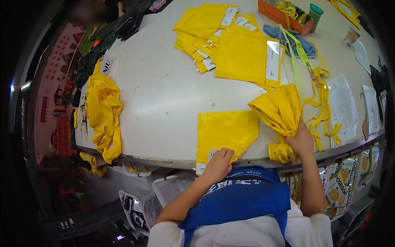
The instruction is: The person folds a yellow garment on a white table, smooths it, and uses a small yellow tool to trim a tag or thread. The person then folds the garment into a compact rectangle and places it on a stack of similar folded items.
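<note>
Bright, even light falls from overhead onto the white table (pixel 164 94), leaving a soft pale sheen near its middle and only faint shadows under the yellow cloth (pixel 226 129) by the near edge. Toward nine o'clock the room drops into dimness, with one small hard glint at the far left rim. The fisheye bows the table's edges, a black border rings the picture, and a patch at eleven o'clock is blurred.
</note>
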A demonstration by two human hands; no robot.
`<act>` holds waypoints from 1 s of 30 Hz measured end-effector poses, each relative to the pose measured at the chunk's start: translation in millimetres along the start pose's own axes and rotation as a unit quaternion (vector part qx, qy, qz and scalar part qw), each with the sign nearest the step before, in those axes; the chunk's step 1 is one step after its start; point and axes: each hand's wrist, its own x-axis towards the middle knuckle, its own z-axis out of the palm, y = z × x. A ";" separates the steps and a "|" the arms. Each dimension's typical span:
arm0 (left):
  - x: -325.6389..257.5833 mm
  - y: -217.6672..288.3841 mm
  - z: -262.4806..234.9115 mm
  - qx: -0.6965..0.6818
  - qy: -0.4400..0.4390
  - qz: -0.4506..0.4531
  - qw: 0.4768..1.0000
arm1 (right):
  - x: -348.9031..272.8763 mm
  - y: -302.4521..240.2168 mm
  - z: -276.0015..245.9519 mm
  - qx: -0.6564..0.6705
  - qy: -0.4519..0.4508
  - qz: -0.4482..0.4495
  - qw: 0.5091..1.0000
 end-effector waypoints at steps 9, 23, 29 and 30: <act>-4.3 -12.2 18.5 -0.084 0.075 -0.074 0.991 | -0.8 -1.1 2.3 0.002 0.001 -0.003 1.000; -17.7 -3.6 -5.8 -0.384 -0.158 -0.235 0.879 | -2.3 -2.8 2.3 -0.011 0.000 0.002 1.000; -25.8 -10.9 -3.0 -0.311 -0.074 -0.066 0.945 | -2.3 -1.7 4.5 -0.015 0.005 -0.003 1.000; -26.9 -10.8 -3.6 -0.244 -0.051 -0.048 0.967 | -2.2 -1.7 4.9 -0.014 0.004 -0.004 1.000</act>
